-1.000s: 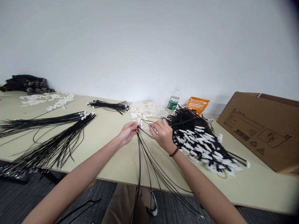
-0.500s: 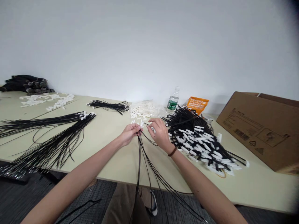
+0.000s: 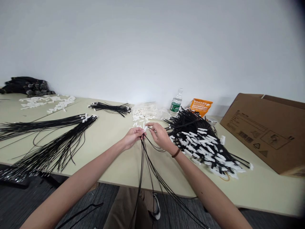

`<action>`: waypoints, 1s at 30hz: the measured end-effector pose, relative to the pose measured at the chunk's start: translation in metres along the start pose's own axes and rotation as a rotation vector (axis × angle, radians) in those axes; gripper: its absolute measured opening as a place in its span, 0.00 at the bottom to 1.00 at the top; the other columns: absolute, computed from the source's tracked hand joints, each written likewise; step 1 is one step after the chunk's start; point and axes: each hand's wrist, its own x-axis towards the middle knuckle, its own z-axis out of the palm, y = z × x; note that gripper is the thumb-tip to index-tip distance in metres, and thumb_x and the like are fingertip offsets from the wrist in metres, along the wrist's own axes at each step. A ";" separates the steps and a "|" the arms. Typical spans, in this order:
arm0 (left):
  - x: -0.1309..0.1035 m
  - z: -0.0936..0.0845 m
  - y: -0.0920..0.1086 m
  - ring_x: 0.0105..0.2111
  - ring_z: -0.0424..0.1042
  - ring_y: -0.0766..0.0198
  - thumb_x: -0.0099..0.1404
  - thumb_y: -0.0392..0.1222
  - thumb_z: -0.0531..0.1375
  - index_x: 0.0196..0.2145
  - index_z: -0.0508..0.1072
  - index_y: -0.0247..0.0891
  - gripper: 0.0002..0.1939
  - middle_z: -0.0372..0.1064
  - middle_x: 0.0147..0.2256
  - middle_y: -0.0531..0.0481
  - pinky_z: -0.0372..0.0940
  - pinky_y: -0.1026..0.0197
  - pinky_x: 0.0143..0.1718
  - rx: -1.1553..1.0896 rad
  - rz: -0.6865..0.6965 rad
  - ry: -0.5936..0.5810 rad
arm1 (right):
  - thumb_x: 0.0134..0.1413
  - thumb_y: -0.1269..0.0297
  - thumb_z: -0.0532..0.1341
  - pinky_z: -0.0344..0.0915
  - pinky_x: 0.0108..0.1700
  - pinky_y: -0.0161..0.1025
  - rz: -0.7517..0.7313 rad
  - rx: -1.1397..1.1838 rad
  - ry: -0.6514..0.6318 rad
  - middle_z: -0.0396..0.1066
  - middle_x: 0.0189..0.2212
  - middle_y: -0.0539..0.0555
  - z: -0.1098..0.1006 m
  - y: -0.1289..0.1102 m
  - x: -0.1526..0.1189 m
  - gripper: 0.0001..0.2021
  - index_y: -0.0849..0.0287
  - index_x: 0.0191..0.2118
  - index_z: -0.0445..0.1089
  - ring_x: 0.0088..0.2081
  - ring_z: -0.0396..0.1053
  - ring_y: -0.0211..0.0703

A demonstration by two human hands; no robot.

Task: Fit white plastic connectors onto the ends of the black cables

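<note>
- The left hand (image 3: 134, 137) has its thumb and fingers closed in a pinch around a small white plastic connector piece (image 3: 144, 127) and the gathered tops of several thin black cables (image 3: 152, 168).
- The right hand (image 3: 160, 136) is just beside it, thumb and forefinger bent nearly together, apparently on a short black cable end (image 3: 149, 128); the exact grip is too small to confirm.
- Those cables hang from the left hand across the near edge of the pale yellow-green table (image 3: 111, 168), the held connector above its middle.
- Done, by appearance: some cables already meet at the held connector, and the heap of black cables with white plastic ends (image 3: 202, 143) at right looks fitted.
- Left, by appearance: the held set seems unfinished, since one cable end sits apart; loose white plastic pieces (image 3: 140, 122) lie just beyond the hands, and long black cable bundles (image 3: 57, 143) lie at left.
</note>
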 end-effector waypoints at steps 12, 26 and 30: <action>0.004 -0.006 0.003 0.26 0.66 0.69 0.52 0.34 0.62 0.26 0.71 0.29 0.04 0.68 0.26 0.47 0.61 0.66 0.30 -0.173 0.014 0.083 | 0.54 0.72 0.56 0.59 0.53 0.48 -0.293 -0.215 -0.063 0.66 0.49 0.51 -0.003 -0.009 -0.002 0.10 0.52 0.38 0.70 0.56 0.55 0.45; 0.003 -0.003 0.006 0.26 0.65 0.71 0.53 0.32 0.61 0.24 0.71 0.29 0.03 0.68 0.26 0.47 0.62 0.67 0.31 -0.195 -0.018 0.096 | 0.57 0.72 0.54 0.64 0.48 0.43 -0.255 -0.131 0.040 0.73 0.37 0.52 0.001 -0.006 -0.005 0.09 0.56 0.39 0.70 0.45 0.66 0.40; 0.003 -0.003 0.007 0.25 0.65 0.71 0.53 0.32 0.61 0.24 0.71 0.29 0.03 0.68 0.26 0.47 0.62 0.67 0.31 -0.188 -0.012 0.088 | 0.55 0.73 0.55 0.64 0.47 0.43 -0.274 -0.103 0.055 0.73 0.37 0.52 0.001 -0.003 -0.004 0.09 0.56 0.38 0.70 0.45 0.65 0.40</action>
